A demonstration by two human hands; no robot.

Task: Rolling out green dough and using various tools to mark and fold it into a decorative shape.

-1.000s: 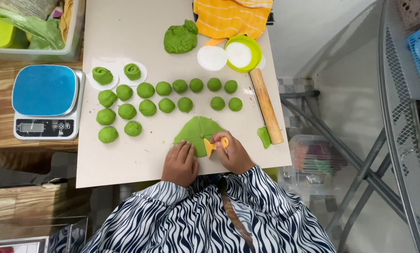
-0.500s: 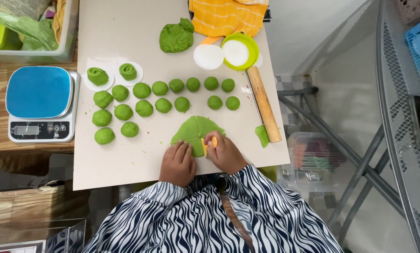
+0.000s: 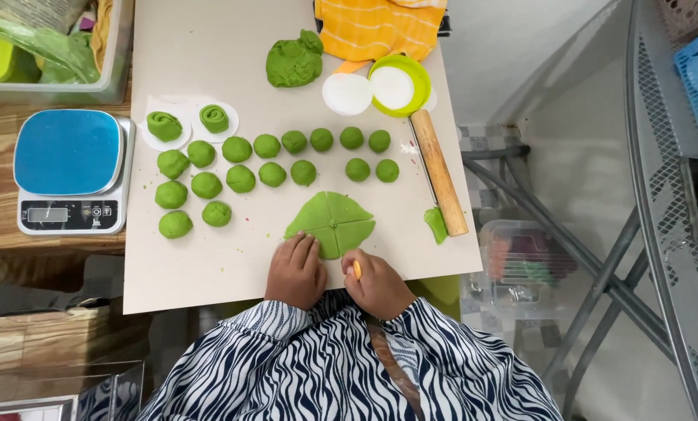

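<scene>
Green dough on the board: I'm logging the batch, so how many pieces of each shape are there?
Balls: 17
Rolled spirals: 2
Big lump: 1
Flat round, cut in quarters: 1
Small scrap by the rolling pin: 1
Total: 22

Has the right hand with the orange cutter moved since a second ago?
Yes. The right hand has drawn back toward the person, from over the flat green dough to its near edge, judged against the rolling pin.
</scene>
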